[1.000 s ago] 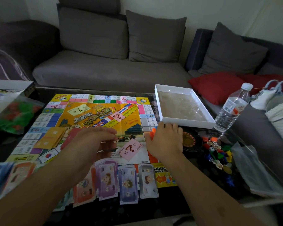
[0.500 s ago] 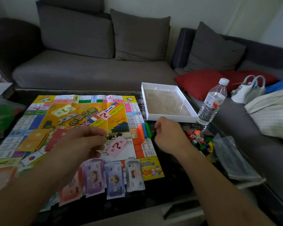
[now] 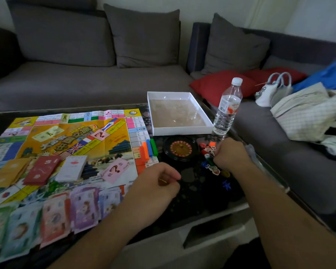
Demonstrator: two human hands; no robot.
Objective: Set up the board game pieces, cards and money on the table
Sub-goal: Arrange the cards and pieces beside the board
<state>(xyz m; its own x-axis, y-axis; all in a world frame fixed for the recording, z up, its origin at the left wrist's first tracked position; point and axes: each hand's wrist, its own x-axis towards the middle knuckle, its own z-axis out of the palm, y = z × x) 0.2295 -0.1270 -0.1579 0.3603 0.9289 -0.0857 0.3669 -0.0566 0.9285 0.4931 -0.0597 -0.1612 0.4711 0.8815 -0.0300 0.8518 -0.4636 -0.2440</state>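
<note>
The game board (image 3: 66,140) lies flat on the dark glass table. On it sit an orange card stack (image 3: 8,171), a red one (image 3: 41,169), a white one (image 3: 72,167) and a pink question-mark card (image 3: 116,169). Paper money (image 3: 81,208) is laid in a row along the board's near edge. Coloured blocks (image 3: 147,148) stand at the board's right edge, beside a small roulette wheel (image 3: 179,148). My right hand (image 3: 231,154) is curled into the pile of small coloured pieces (image 3: 209,152) and grips some. My left hand (image 3: 157,183) pinches a thin yellow thing (image 3: 163,180) just off the board.
An empty white box tray (image 3: 178,113) and a water bottle (image 3: 227,109) stand at the table's far right. A blue piece (image 3: 226,185) lies loose near my right wrist. A clear plastic bag (image 3: 250,150) sits by the table's right edge. Grey sofa, red cushions and bags surround the table.
The view has swung right. My right hand left the coloured blocks at the board's edge and reached the pile of pieces. My left hand moved right, off the board.
</note>
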